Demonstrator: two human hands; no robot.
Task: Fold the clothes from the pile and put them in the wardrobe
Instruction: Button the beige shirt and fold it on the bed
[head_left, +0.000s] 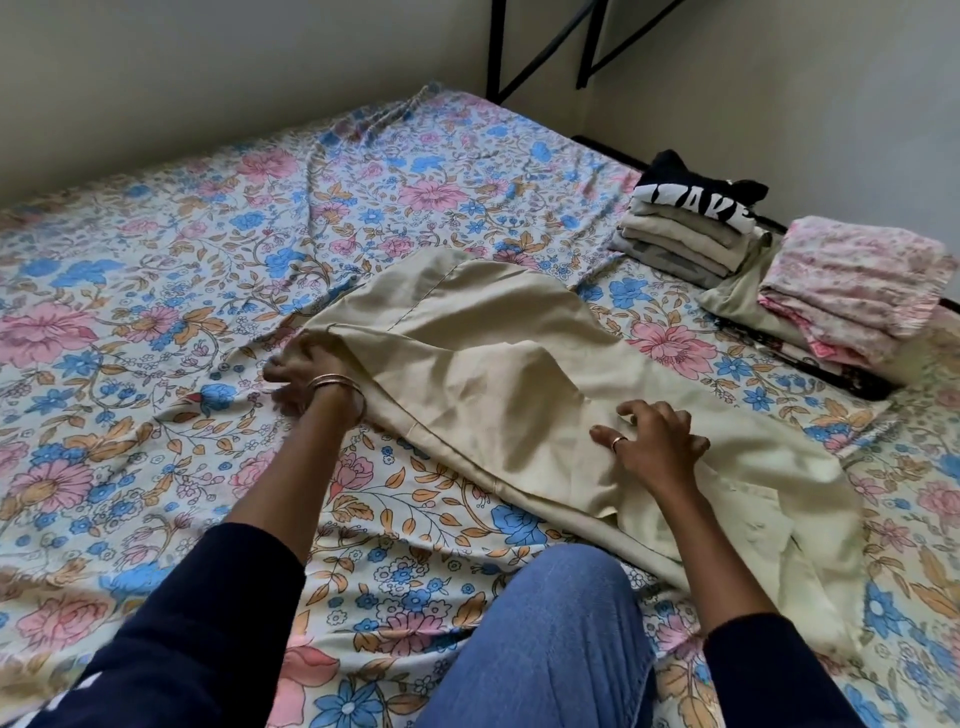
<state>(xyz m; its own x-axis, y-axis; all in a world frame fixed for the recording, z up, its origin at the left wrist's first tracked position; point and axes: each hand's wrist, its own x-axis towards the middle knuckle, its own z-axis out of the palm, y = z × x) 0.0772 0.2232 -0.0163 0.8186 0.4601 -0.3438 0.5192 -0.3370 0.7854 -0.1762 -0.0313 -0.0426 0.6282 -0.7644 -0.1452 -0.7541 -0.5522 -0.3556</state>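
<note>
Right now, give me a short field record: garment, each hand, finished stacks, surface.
garment: beige cloth, spread out on the bed, not yet folded
left hand: grips the cloth's left edge
right hand: fingers spread, pressing on the cloth
stack one: folded clothes with black printed top uppermost, far right
stack two: pink floral folded pile, beside it
surface: floral bedsheet

Beige garment (519, 374) on pink-and-blue floral bedsheet (156, 291)

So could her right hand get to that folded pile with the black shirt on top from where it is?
Probably yes. The right hand rests on the beige cloth, and only open bedsheet lies between it and the folded stack, though she might need to lean forward.
</note>
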